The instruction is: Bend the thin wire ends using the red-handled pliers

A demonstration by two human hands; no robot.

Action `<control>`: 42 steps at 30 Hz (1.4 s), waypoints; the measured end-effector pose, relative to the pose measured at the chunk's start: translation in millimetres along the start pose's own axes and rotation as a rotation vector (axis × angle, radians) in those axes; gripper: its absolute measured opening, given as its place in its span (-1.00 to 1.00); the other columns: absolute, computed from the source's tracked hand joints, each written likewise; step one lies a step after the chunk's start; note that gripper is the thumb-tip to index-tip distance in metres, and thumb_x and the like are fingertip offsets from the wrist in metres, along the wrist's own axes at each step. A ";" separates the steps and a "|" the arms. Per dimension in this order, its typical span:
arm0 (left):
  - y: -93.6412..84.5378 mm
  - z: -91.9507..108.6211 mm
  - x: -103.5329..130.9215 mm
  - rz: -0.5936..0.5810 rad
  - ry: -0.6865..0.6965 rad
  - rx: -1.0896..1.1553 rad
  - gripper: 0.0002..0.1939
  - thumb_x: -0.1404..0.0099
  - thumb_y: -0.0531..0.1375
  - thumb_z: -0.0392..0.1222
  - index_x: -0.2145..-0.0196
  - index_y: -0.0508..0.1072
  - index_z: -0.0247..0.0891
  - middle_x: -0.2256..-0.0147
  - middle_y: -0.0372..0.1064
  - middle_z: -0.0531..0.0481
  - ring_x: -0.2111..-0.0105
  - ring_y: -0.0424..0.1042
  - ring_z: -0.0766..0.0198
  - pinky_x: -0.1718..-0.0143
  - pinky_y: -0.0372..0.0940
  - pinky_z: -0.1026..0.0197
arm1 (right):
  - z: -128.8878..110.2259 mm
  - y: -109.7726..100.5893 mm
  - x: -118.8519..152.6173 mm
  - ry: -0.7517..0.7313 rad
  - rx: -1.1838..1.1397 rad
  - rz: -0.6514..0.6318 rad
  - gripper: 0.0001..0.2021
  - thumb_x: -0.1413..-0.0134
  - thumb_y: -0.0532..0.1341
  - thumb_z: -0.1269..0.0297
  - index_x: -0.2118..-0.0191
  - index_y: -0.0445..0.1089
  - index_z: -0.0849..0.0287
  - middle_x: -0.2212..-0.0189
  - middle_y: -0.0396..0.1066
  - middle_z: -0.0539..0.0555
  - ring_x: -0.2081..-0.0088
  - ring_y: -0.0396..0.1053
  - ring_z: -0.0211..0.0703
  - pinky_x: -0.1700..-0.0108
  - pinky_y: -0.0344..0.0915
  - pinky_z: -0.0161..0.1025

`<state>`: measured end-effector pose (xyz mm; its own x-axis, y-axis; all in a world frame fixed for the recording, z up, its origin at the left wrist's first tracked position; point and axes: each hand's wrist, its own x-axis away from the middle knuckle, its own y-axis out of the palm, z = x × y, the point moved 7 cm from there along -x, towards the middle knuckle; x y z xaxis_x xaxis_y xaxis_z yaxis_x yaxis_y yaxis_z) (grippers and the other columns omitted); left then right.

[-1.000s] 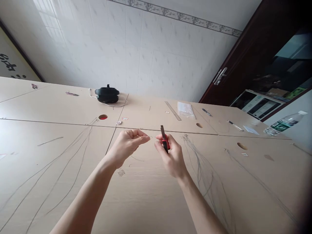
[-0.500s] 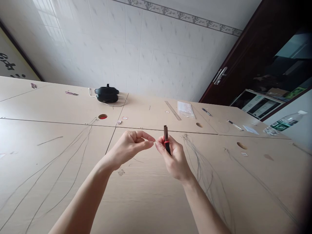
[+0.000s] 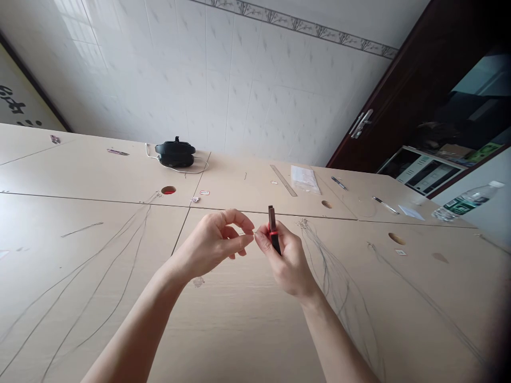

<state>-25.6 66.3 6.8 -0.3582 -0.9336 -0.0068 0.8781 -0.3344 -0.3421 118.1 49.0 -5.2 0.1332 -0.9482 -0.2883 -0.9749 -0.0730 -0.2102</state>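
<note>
My left hand (image 3: 217, 239) pinches between thumb and forefinger the end of a thin cord (image 3: 241, 234), its other fingers loosely curled. Held upright in my right hand (image 3: 285, 260) is a pair of pliers (image 3: 272, 226) with dark jaws and a red and black handle. The right thumb and forefinger also meet at the left fingertips, where whatever is pinched is too small to make out. To the right of that hand lies a bundle of thin grey cords (image 3: 325, 260) with small metal ends.
More cords (image 3: 107, 244) spread over the table's left side, others (image 3: 423, 298) at the right. Farther back are a black headset-like device (image 3: 175, 154), a ruler (image 3: 284, 181), a plastic bag (image 3: 305, 180), pens (image 3: 385, 205) and a water bottle (image 3: 467, 202). Round holes (image 3: 396, 238) pierce the tabletop.
The left fingers have opened out a little, showing more of the curled fingers and the thin cord between them. The right hand and pliers have barely moved.
</note>
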 end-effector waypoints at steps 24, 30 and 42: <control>2.9 3.3 -0.7 -0.047 0.012 0.071 -0.78 -0.27 0.25 -0.07 0.17 0.46 -0.21 0.30 0.49 -0.01 0.47 0.45 0.32 0.50 0.32 0.28 | -11.1 -1.0 -0.5 -0.106 0.124 0.011 -0.82 -0.27 0.14 0.18 0.34 0.25 0.12 0.46 0.30 -0.04 0.43 0.23 -0.26 0.34 0.21 -0.29; 2.9 0.7 0.9 -0.064 -0.012 0.063 -0.82 -0.27 0.25 -0.07 0.28 0.49 -0.23 0.51 0.40 0.07 0.49 0.44 0.31 0.53 0.30 0.30 | -11.4 -1.4 -0.4 -0.110 0.131 0.008 -0.82 -0.28 0.14 0.20 0.35 0.24 0.12 0.46 0.30 -0.05 0.41 0.23 -0.27 0.32 0.21 -0.30; 4.4 2.4 0.5 -0.081 -0.005 0.096 -0.88 -0.32 0.19 -0.17 0.34 0.47 -0.24 0.35 0.48 0.04 0.51 0.43 0.37 0.54 0.29 0.32 | -12.0 0.0 -1.1 -0.096 0.106 -0.005 -0.83 -0.26 0.15 0.20 0.35 0.24 0.11 0.46 0.33 -0.03 0.40 0.30 -0.25 0.31 0.26 -0.30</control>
<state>-21.2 64.0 7.5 -0.4279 -0.9036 0.0221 0.8727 -0.4194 -0.2500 115.8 46.3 6.3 0.1595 -0.9136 -0.3741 -0.9506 -0.0400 -0.3077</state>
